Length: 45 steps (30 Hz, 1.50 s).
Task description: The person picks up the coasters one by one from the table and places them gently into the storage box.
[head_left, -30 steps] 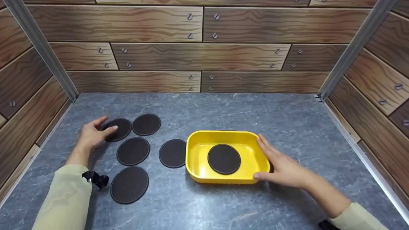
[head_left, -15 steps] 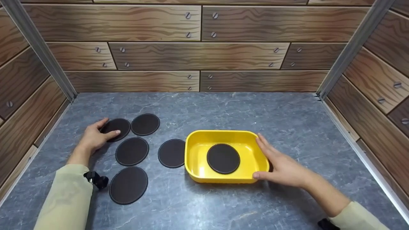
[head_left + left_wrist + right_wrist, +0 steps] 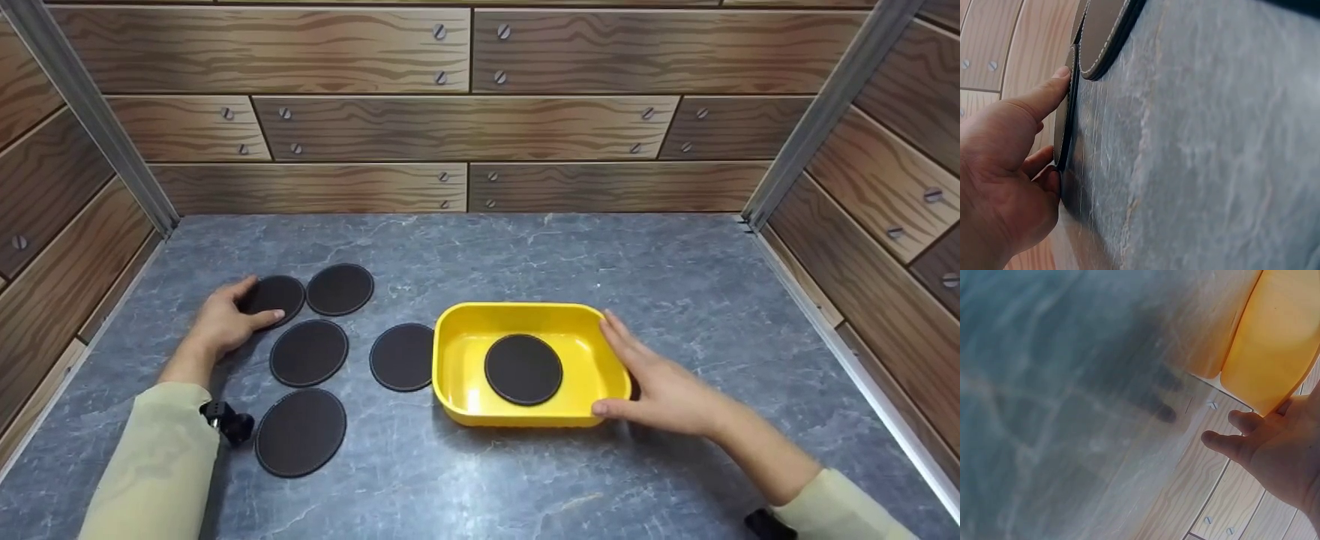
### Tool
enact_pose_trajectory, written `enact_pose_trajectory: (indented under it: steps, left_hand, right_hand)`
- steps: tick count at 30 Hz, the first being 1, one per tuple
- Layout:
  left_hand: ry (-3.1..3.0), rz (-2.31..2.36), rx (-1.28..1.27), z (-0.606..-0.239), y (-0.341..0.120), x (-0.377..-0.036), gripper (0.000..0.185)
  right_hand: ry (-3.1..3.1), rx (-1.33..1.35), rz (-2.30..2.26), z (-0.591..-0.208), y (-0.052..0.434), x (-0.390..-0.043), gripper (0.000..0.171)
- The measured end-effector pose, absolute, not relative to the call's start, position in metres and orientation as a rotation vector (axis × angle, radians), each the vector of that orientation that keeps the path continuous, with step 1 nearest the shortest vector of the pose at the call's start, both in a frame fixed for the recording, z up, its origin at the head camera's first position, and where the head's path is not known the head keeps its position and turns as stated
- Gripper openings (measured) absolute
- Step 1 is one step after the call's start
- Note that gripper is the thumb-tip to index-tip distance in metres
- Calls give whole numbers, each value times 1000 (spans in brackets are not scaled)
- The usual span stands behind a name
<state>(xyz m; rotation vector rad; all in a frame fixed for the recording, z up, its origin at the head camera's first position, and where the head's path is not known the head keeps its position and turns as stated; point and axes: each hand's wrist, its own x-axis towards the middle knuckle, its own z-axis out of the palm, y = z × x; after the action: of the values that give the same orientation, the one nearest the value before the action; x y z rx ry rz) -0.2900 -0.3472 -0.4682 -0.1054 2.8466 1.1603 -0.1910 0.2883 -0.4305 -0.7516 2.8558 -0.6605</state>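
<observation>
One coaster (image 3: 523,369) inside yellow tray (image 3: 457,339)

Left hand (image 3: 223,324) lies forward and palm down, thumb and fingers loosely curled; right hand (image 3: 664,390) stretches flat, fingers straight, thumb spread toward the left hand

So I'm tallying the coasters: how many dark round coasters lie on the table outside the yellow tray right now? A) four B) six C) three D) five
D: the head view shows five on the grey table left of the yellow tray: one under the left hand, one beside it, two in the middle row, and one nearest; a sixth lies inside the tray.
</observation>
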Motion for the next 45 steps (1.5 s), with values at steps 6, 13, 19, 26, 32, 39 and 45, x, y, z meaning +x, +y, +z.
enact_pose_trajectory:
  steps: [6,13,19,26,32,39,45]
  left_hand:
    - [2858,1099,-99,-465,-347,-290,97]
    - [2868,1029,-107,-462,-347,-291,99]
    - [2861,1018,-116,-461,-347,-293,101]
    - [2864,995,-90,-458,-346,-295,101]
    - [2884,991,-110,-460,-347,-295,103]
    - [2980,1076,-108,-461,-343,-289,106]
    - [3091,1088,-51,-462,-339,-287,101]
  right_hand:
    - [2843,-738,-667,-430,288,-191,113]
    - [2846,-743,-673,-430,287,-191,114]
    - [2852,-748,-673,-430,288,-190,114]
    - [2848,-734,-671,-430,288,-190,114]
    - [2841,-730,-681,-430,287,-190,114]
    - [2838,-715,-675,-430,288,-190,113]
    - [2835,-724,-679,-430,288,-191,113]
